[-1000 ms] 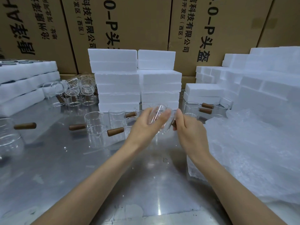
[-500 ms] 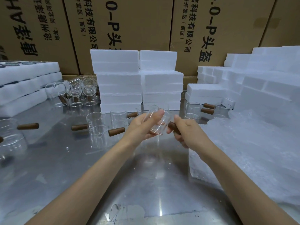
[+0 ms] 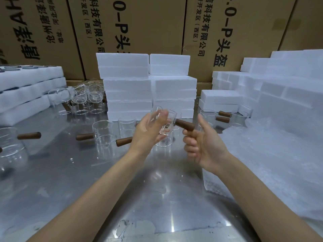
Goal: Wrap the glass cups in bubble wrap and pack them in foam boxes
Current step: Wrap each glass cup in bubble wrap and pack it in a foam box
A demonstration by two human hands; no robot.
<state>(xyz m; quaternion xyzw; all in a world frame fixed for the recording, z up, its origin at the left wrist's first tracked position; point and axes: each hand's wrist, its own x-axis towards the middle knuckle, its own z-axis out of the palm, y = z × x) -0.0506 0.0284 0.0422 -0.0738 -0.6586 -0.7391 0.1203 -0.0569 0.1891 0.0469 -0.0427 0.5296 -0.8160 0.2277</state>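
At centre frame my left hand grasps the glass cup by its clear body, fingers curled round the far wall and thumb across the near side, so the cup is held in the air above the metal table. The cup is tipped on its side: its long axis runs roughly left to right across the frame, and its brown wooden handle projects toward the right and slightly downward. My right hand sits just right of the cup with three fingers curled into the palm and the thumb raised; its index finger touches the underside of the handle tip, without a full grasp on it. At right of frame lies a sheet of bubble wrap, near the right wrist. More handled cups stand on the table left of the hands. Stacked foam boxes rise behind the held cup at upper centre, in front of cardboard cartons.
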